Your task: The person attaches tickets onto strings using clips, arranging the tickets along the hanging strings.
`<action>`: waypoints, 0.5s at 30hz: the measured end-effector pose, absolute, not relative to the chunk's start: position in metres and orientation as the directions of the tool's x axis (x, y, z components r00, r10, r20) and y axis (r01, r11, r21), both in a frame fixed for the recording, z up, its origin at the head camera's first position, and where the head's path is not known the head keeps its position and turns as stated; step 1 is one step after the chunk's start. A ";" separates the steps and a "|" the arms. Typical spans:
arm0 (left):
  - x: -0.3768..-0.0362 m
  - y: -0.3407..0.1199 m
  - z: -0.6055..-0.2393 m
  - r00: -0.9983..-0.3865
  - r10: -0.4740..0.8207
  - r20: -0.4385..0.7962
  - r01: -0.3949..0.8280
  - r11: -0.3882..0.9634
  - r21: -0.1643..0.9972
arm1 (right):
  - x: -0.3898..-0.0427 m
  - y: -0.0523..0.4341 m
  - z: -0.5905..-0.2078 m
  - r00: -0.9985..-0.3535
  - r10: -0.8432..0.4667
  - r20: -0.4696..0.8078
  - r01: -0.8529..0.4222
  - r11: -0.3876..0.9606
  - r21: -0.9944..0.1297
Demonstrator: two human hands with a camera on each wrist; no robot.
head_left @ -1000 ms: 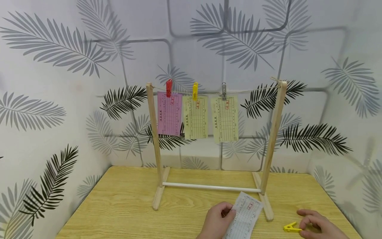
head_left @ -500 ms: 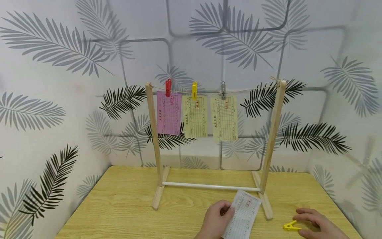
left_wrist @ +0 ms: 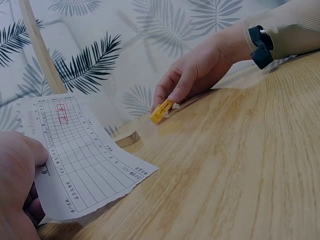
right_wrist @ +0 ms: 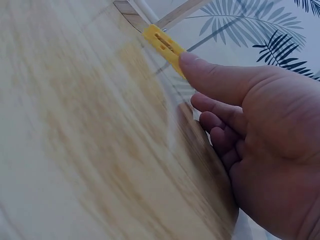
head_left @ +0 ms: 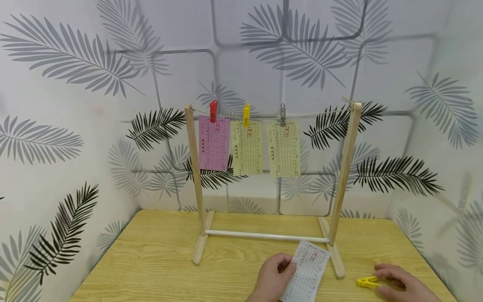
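Note:
My left hand (head_left: 273, 277) grips a white printed slip (head_left: 308, 270) by its left edge, thumb on top. In the left wrist view the slip (left_wrist: 82, 157) shows a ruled grid and a red stamp, slanting over the table. At the lower right, my right hand (head_left: 405, 285) pinches the handle end of a yellow clothespin (head_left: 366, 282) between thumb and index finger. The right wrist view has the thumb on the clothespin (right_wrist: 165, 45), its jaw end pointing away from the hand; the other fingers curl beneath.
A wooden rack (head_left: 345, 176) with a white crossbar (head_left: 264, 235) stands behind the hands. From its string hang a pink slip (head_left: 214, 144) under a red clothespin (head_left: 213, 111), and two yellow slips (head_left: 247, 151) under a yellow and a grey clothespin (head_left: 283, 115). Patterned walls enclose the table (head_left: 151, 260).
The right hand's fingers have come together on the yellow clothespin, which has turned and shifted slightly up and left. The left hand and its slip moved slightly left, then held still.

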State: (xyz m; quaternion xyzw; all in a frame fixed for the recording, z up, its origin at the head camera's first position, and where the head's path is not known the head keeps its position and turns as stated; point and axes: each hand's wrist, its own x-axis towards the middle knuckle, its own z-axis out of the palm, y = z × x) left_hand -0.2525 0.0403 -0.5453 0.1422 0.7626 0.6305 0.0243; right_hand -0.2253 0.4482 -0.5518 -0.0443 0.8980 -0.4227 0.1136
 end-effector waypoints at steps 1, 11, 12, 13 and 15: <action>-0.253 0.040 -0.545 -0.958 0.249 0.141 0.186 0.166 0.968 | -0.225 0.446 -0.552 -0.975 -0.149 -0.167 0.037 0.630 -0.776; -0.253 0.040 -0.545 -0.959 0.254 0.126 0.173 0.173 0.970 | -0.224 0.438 -0.551 -0.977 0.054 -0.204 0.199 0.567 -0.800; -0.253 0.040 -0.545 -0.959 0.252 0.125 0.173 0.175 0.969 | -0.224 0.438 -0.551 -0.975 0.064 -0.211 0.211 0.551 -0.808; -0.253 0.039 -0.545 -0.960 0.251 0.124 0.171 0.178 0.969 | -0.224 0.439 -0.551 -0.973 0.072 -0.218 0.223 0.530 -0.818; -0.252 0.039 -0.545 -0.962 0.247 0.120 0.167 0.181 0.969 | -0.223 0.439 -0.551 -0.969 0.084 -0.230 0.242 0.492 -0.837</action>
